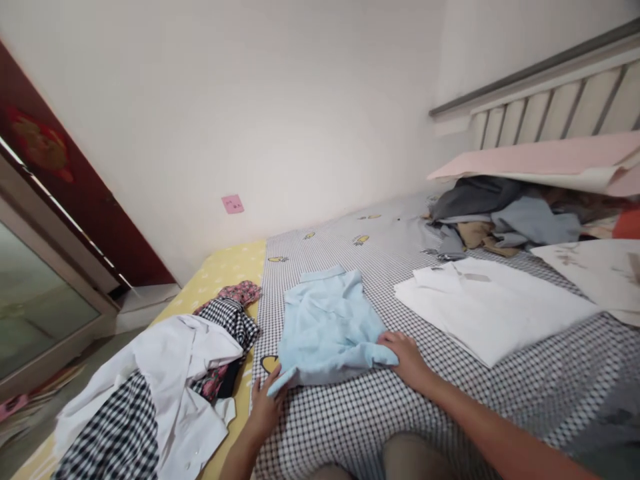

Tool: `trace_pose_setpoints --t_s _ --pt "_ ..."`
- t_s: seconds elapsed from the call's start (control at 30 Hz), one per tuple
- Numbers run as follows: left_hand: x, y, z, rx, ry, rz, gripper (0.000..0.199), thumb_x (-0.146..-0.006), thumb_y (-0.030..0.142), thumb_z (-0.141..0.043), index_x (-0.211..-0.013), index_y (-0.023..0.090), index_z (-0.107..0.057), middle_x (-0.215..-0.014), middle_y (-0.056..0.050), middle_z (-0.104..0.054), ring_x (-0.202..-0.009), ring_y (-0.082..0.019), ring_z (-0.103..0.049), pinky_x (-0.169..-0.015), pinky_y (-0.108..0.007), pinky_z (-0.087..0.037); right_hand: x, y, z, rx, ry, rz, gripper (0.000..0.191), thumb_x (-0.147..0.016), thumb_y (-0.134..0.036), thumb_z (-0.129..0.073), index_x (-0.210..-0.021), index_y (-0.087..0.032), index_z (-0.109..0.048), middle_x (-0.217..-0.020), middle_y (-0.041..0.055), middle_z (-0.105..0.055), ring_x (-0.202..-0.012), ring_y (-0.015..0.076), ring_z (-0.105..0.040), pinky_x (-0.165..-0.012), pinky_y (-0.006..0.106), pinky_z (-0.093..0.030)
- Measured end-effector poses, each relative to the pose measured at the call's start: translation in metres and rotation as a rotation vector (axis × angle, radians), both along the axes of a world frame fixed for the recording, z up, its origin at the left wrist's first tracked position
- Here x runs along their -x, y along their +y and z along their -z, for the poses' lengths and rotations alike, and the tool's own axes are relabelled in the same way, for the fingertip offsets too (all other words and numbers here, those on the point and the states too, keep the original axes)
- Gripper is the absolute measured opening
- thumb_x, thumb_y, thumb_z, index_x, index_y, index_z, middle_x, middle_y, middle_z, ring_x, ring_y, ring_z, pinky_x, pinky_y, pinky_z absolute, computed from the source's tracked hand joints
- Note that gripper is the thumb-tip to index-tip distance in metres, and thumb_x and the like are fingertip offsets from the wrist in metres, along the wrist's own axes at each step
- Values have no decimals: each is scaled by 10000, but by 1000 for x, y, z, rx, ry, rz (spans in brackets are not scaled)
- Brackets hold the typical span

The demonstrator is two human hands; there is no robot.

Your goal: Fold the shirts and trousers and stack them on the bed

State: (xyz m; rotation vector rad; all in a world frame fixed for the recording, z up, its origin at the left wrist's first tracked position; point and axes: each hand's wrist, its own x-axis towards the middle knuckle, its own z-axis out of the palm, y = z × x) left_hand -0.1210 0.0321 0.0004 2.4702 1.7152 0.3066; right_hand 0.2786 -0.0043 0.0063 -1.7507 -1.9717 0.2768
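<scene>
A light blue shirt (327, 323) lies folded into a narrow shape on the checked bedsheet (340, 427), its collar toward the wall. At its near left corner, my left hand (267, 403) has its fingers closed round the hem. My right hand (404, 357) grips the near right corner, the fingers partly hidden by the cloth. Between the two hands the near edge is slightly raised and creased. To the right lies a folded white shirt (493, 303), touched by neither hand.
A loose pile with a white shirt (185, 373) and a black-and-white checked cloth (113, 430) lies at left on the yellow sheet (225, 263). Grey clothes (535, 220) are heaped at the back right under a pink board (545, 159). My knees show at the bottom.
</scene>
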Motion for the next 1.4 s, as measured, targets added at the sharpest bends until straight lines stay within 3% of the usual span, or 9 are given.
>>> trace_pose_setpoints --t_s 0.27,0.37,0.47,0.57,0.67,0.83,0.97,1.13,1.4 --pt "29 -61 -40 110 -240 190 394 -947 450 -468 -1253 418 -714 -1457 -14 -616 -1398 -282 -529 -1278 -554 -200 -41 -79 -23 -51 -16 -183 253 -879 -507 -610 -948 -342 -788 -1637 0 -398 -1548 378 -210 -1205 665 -145" --pt "44 -83 -43 265 -350 292 355 -909 559 -534 -1181 462 -740 -1429 9 -637 -1401 -276 -525 -1293 -538 -136 -62 -112 -28 14 119 -250 302 -904 -572 -564 -974 -386 -791 -1575 5 -489 -1549 355 -235 -1221 678 -128" --pt "54 -88 -37 439 -398 279 318 -800 663 -639 -928 432 -816 -1148 -24 -787 -1146 -309 -708 -1231 -551 -326 -76 -126 -36 85 337 -294 332 -891 -590 -574 -1082 -414 -780 -1397 39 -660 -1484 341 -387 -1234 645 -192" --pt "47 -91 -48 464 -472 175 454 -790 720 -610 -1041 397 -806 -1151 -48 -787 -1122 -311 -717 -1121 -488 -490 -77 -114 -51 185 555 -259 372 -830 -624 -650 -1022 -345 -804 -1217 75 -754 -1371 369 -527 -1209 618 -296" --pt "16 -87 -85 429 -713 -84 562 -857 694 -569 -1249 322 -722 -1394 -53 -673 -1375 -291 -549 -1217 -466 -361 -63 -78 -72 261 781 -127 450 -741 -651 -740 -923 -244 -807 -1068 111 -792 -1198 404 -644 -1118 624 -422" --pt "-53 -18 -135 808 -1301 -330 685 -906 649 -550 -1351 132 -609 -1265 -192 -727 -1222 -305 -671 -1084 -476 -513 -34 13 -94 314 1143 -37 568 -659 -564 -856 -1077 -194 -754 -1141 124 -778 -1137 341 -691 -1098 509 -480" --pt "-79 48 -116 997 -1423 -496 681 -954 655 -425 -1335 119 -604 -1105 -183 -784 -1050 -291 -751 -1008 -471 -568 -18 77 -71 468 1312 24 598 -688 -517 -855 -1144 -165 -692 -1066 154 -788 -1012 313 -742 -988 489 -561" --pt "-70 70 -70 1151 -1462 -525 767 -922 745 -359 -1313 138 -616 -1000 -157 -805 -939 -284 -778 -928 -466 -611 -14 100 -30 437 1325 162 588 -776 -488 -799 -1238 -179 -608 -1111 142 -778 -982 286 -751 -944 465 -585" --pt "-74 69 -58 727 -1279 -592 267 -909 223 -607 -1143 107 -662 -836 -119 -796 -798 -256 -777 -823 -416 -638 -17 110 -27 315 917 211 408 -891 -408 -619 -1199 -142 -657 -1160 134 -768 -1039 275 -733 -900 403 -585"
